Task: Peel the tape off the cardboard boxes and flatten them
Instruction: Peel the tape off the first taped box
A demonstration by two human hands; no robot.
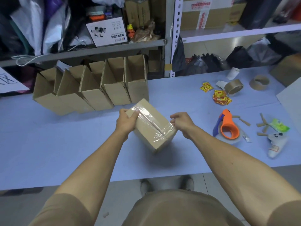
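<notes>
**Taped box held over the blue table**

Over the blue table (48, 144), a person's left hand (126, 120) grips the far corner of a sealed cardboard box (151, 128). Their right hand (182, 122) pinches the clear tape (149, 119) at the box's near edge. Open boxes (91, 90) stand behind.

Left hand (127, 119) gripping, right hand (181, 122) pinching.

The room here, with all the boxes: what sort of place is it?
Probably a packing or stock room: metal shelving crammed with cartons, a row of open cardboard boxes on the table, and an orange tape dispenser.
</notes>
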